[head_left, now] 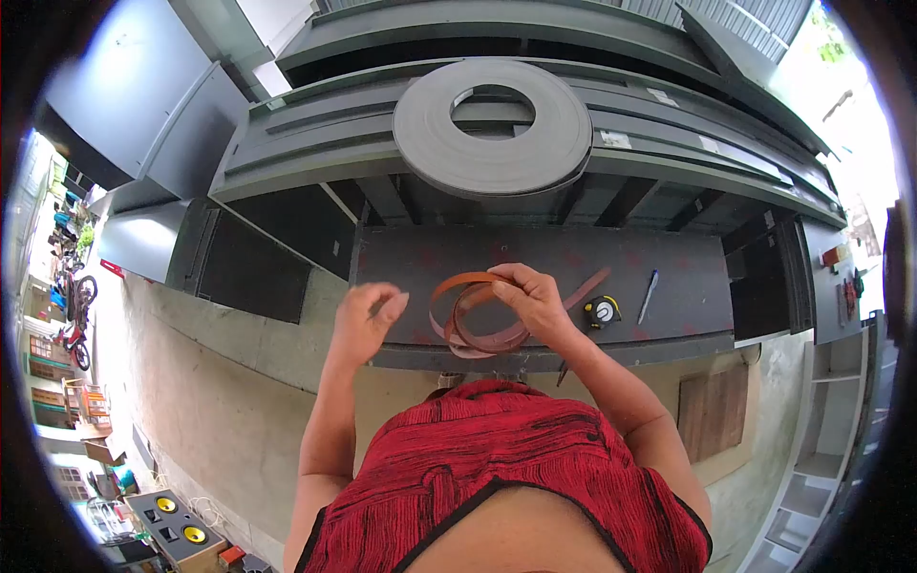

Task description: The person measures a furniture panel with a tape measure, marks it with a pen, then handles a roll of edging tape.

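Note:
A coiled brown strip, like edge banding [463,334], stands in loose loops over the dark work surface. My right hand [535,298] is closed on the upper part of the coil, thumb and fingers pinching the band. One loose end of it runs out to the right past my wrist. To the left of the coil, apart from it, my left hand [368,320] is raised with loosely curled fingers and nothing visible in them. A yellow and black tape measure [602,311] and a pen [649,296] lie on the surface right of my right hand.
A large grey roll of banding [420,134] rests flat on the grey cabinet frame [315,158] beyond the work surface [669,258]. Grey cabinets [143,86] stand at the left. A speaker box [172,525] sits at the lower left, white shelving [826,430] at the right.

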The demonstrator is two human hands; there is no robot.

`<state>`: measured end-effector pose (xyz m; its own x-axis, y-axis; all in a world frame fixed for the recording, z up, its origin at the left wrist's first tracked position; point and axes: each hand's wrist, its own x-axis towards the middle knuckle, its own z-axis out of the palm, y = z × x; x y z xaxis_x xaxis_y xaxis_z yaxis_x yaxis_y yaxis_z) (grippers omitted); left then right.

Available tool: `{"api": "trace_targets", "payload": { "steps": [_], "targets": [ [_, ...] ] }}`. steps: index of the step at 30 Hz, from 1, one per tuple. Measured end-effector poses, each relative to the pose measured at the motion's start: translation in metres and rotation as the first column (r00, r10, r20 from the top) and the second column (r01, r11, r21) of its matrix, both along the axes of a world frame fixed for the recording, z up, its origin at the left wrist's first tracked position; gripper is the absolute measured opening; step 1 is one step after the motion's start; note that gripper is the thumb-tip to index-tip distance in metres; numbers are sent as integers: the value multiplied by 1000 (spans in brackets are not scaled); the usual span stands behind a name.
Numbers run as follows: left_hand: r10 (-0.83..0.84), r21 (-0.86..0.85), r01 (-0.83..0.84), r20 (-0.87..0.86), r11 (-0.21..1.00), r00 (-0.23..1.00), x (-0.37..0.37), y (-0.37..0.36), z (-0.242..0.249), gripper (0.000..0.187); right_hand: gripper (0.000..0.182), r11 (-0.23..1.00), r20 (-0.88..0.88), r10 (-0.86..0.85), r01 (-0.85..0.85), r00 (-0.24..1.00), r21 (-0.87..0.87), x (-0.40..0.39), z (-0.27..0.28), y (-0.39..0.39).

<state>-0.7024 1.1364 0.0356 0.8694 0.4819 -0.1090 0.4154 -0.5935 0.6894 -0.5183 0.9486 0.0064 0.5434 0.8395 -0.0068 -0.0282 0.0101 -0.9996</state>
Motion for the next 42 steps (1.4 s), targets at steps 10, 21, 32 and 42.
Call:
{"api": "trace_targets", "payload": {
  "steps": [10,21,32,42],
  "targets": [
    [-283,-293,353,256,888,924,54,-29,2,41,28,968,-101,226,-212,969,131,-7,22,8],
    [257,-818,116,307,564,916,50,-40,-18,36,25,983,-203,90,-54,975,178,-6,18,37],
    [644,-884,-137,212,447,735,30,-28,-30,28,38,962,224,-249,215,942,167,-21,-17,29],
    [732,-926,-109,210,363,648,26,-14,-48,26,22,975,601,209,-114,772,-193,-51,-77,-5]
  ]
}}
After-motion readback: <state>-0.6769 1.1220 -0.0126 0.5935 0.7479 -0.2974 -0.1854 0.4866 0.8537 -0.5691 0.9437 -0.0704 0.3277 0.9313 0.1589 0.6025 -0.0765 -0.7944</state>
